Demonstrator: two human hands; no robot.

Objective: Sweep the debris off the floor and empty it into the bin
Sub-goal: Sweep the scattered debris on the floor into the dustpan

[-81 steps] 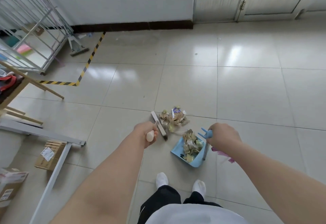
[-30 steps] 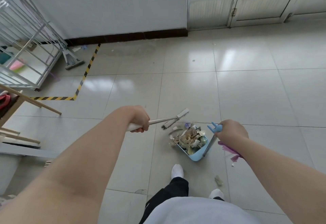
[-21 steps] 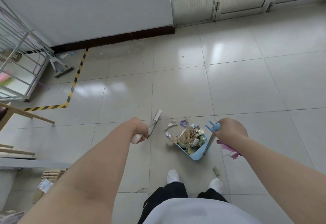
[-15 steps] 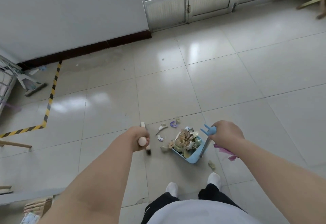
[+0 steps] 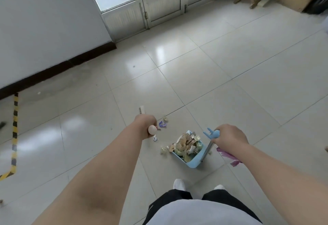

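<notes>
Left hand (image 5: 144,126) fisted round the hand brush (image 5: 152,129): its rounded cream handle end points back at me, and the bristle head shows beyond the knuckles. Right hand (image 5: 229,138) wrapped round the upright handle of the blue plastic dustpan (image 5: 192,161). The pan sits on glossy tile floor (image 5: 213,86) between my hands, nearer the right, heaped with crumpled paper debris (image 5: 186,143). Loose scraps (image 5: 162,124), one purple, lie beside the left hand.

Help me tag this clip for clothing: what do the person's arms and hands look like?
No sleeves show: the left arm and right arm are bare as far as seen. The left hand and right hand wear no gloves; no watch, ring or markings visible.
</notes>
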